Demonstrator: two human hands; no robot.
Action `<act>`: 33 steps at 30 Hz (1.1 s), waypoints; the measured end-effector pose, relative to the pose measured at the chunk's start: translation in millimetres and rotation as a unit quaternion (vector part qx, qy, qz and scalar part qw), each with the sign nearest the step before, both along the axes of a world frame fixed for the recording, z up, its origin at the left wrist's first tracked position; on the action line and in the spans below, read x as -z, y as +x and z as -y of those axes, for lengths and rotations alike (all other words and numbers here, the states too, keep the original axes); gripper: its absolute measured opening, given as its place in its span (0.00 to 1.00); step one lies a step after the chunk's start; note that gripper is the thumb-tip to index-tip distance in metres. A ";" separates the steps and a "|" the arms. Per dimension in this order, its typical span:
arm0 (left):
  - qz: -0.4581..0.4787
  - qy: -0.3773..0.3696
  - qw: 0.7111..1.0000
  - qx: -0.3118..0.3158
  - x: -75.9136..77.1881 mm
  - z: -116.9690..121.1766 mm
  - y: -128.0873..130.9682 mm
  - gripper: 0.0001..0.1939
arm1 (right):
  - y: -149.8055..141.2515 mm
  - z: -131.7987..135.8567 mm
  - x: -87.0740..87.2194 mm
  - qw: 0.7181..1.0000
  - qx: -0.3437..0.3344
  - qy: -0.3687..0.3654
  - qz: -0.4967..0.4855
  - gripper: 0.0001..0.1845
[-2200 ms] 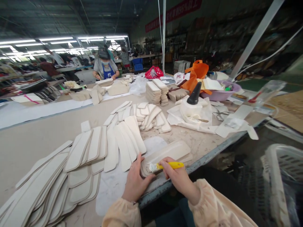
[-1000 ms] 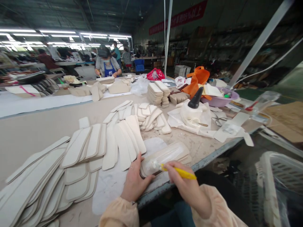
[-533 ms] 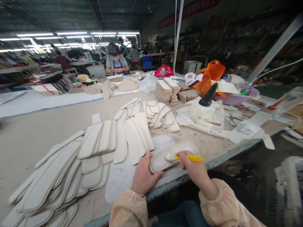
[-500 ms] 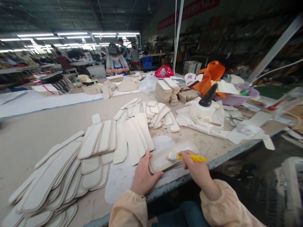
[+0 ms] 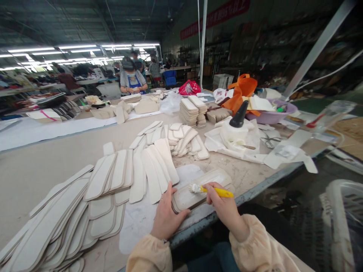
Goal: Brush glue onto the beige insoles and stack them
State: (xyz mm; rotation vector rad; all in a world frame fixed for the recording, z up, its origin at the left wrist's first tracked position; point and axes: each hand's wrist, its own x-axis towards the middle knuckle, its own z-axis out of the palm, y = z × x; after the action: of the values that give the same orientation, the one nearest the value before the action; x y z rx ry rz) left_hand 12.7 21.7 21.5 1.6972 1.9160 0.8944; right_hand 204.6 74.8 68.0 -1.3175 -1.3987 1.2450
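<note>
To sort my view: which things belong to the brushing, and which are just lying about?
In the job: left hand, right hand, yellow-handled brush, panel beneath; probably fanned panels.
Apparently lying about: red bag, orange fabric, purple basin.

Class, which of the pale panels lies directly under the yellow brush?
The glossy top panel whose end the left hand steadies; the fanned panels and other piles look matte, with no brush above.

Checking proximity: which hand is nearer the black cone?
Right. The right hand holds the brush in front of the cone; the left hand, at the panel, is farther left.
</note>
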 end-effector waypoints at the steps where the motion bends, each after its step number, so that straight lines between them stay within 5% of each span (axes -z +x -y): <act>1: -0.003 -0.003 1.000 -0.001 0.0 -0.1 0.1 0.55 | -0.9 3.5 -1.2 1.000 -0.010 -0.008 -0.013 0.15; 6: -0.009 -0.012 1.000 -0.002 2.5 -1.3 -1.0 0.50 | -15.5 14.1 6.4 0.994 -0.087 -0.032 -0.057 0.14; 13: -0.036 -0.021 0.999 -0.011 1.4 -3.8 -1.8 0.49 | 49.4 -29.8 0.4 0.997 0.063 -0.001 0.055 0.13; 18: -0.038 -0.015 0.999 -0.013 2.2 -3.2 -1.1 0.48 | 86.7 -38.7 -2.7 0.966 0.114 0.161 0.169 0.14; 22: -0.040 -0.008 0.999 -0.013 5.1 -2.8 -1.7 0.48 | 79.7 -29.2 2.7 0.903 0.053 0.293 0.309 0.14; 26: -0.043 0.001 0.999 -0.009 6.9 -3.3 -3.3 0.48 | 56.4 -11.5 1.2 0.847 -0.042 0.302 0.435 0.14; 30: -0.044 0.008 0.999 -0.004 7.5 -3.1 -3.6 0.47 | 45.7 3.0 -5.2 0.848 -0.107 0.336 0.396 0.13; 33: -0.049 0.001 0.999 -0.003 6.4 -1.8 -2.7 0.47 | 53.7 -1.1 -3.4 0.847 -0.036 0.331 0.415 0.13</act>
State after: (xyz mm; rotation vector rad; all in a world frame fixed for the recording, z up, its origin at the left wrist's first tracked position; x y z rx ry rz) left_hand 10.0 23.5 15.0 1.7672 1.9844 0.8295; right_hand 258.3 75.9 71.4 -1.3229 -2.2187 0.0878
